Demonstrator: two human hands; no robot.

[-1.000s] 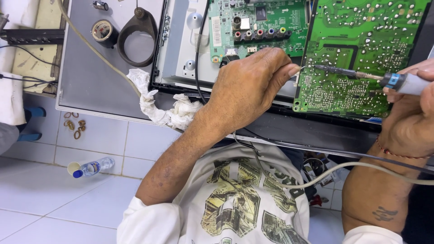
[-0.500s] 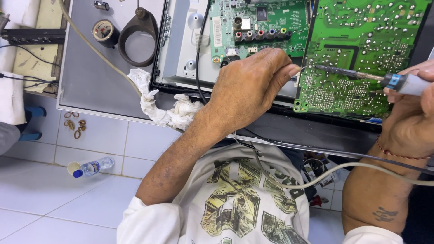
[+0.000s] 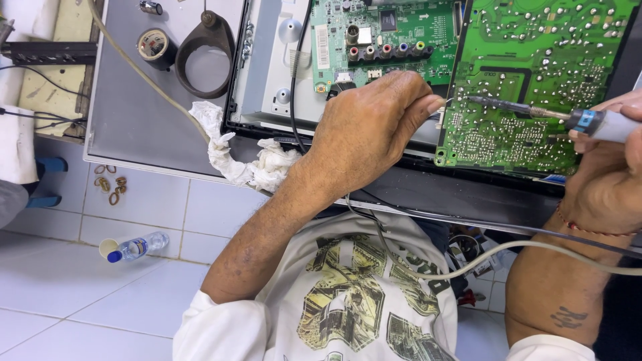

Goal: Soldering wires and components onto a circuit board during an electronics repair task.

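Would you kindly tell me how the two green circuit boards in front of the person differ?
The right circuit board shows its solder side, dotted with silver joints, while the left circuit board shows components and a row of coloured round sockets. The soldering iron in the right hand points at the right board; the left hand covers the left board's lower edge. Both are green.

Soldering iron (image 3: 535, 110), upper right of frame: blue-and-grey handle, thin metal shaft lying near horizontal, tip pointing left. Tip sits on the green circuit board (image 3: 528, 73), solder side up, at its left edge.
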